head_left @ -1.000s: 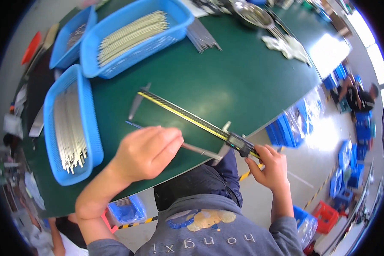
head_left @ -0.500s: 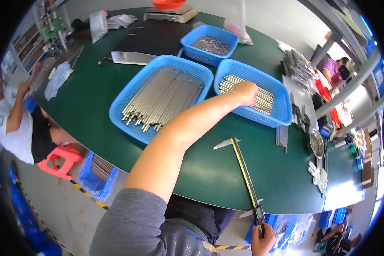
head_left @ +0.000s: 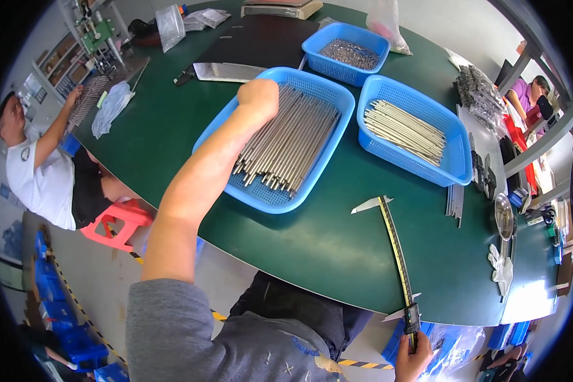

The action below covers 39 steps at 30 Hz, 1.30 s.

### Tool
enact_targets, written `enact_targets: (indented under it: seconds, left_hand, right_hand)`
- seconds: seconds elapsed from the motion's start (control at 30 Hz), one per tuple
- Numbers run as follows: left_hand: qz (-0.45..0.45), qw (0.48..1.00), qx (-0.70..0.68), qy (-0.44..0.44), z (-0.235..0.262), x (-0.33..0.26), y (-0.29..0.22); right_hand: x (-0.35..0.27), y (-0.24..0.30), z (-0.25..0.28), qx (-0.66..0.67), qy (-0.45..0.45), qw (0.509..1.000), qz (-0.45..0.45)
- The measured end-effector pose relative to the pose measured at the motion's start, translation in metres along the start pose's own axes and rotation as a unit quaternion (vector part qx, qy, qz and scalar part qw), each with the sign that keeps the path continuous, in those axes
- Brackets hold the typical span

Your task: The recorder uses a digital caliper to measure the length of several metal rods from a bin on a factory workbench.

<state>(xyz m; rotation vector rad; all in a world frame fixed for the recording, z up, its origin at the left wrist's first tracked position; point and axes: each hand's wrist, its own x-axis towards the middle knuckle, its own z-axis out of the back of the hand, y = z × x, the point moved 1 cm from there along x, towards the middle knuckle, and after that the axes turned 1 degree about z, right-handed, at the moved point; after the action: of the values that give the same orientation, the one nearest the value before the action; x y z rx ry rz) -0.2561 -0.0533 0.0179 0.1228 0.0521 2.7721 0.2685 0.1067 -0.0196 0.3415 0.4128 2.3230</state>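
My left hand (head_left: 259, 99) is curled in a fist shape at the far left rim of a blue basket (head_left: 204, 137). This basket holds many long grey metal rods (head_left: 293, 137); the fingers face away, so whatever they grip is hidden. At the table's near edge, my right hand (head_left: 414, 360) is closed around the end of a digital caliper (head_left: 396, 251). The caliper's long scale slants up and left over the table, one pointed jaw at its far end and more jaws beside the display. A second blue basket (head_left: 420, 169), to the right, contains shorter pale rods (head_left: 404, 132).
A smaller blue basket (head_left: 345, 73) of little metal parts stands behind. Beside the right basket lie several thin grey rods (head_left: 454, 205); farther right are a metal bowl (head_left: 504, 216) and a white glove (head_left: 500, 270). A seated person (head_left: 38, 172) works at the left.
My left hand has gone from the pale rods in the right basket to the far left of the long-rod basket. The view has shifted left; the right hand keeps the caliper.
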Motion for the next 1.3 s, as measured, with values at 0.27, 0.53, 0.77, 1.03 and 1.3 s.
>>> enact_targets:
  seconds: [0.27, 0.53, 0.77, 1.03, 1.3]
  left_hand:
    - [-0.040, 0.972, -0.126, -0.196, 0.024, -0.008, -0.004]
    - [-0.657, 0.584, -0.268, -0.394, 0.036, -0.181, -0.137]
    - [-0.736, 0.525, -0.309, -0.294, -0.021, -0.237, -0.139]
    - [-0.725, 0.549, -0.315, -0.271, -0.029, -0.227, -0.142]
    - [-0.720, 0.557, -0.324, -0.258, -0.036, -0.230, -0.144]
  right_hand:
    - [-0.005, 0.000, -0.013, 0.055, -0.053, 0.996, 0.039]
    - [-0.003, 0.011, -0.003, 0.027, -0.023, 0.999, -0.027]
    - [-0.003, 0.014, -0.002, 0.038, -0.035, 0.998, -0.019]
    - [-0.002, 0.014, 0.001, 0.033, -0.024, 0.999, -0.026]
    - [-0.007, 0.016, 0.001, 0.036, -0.023, 0.999, -0.028]
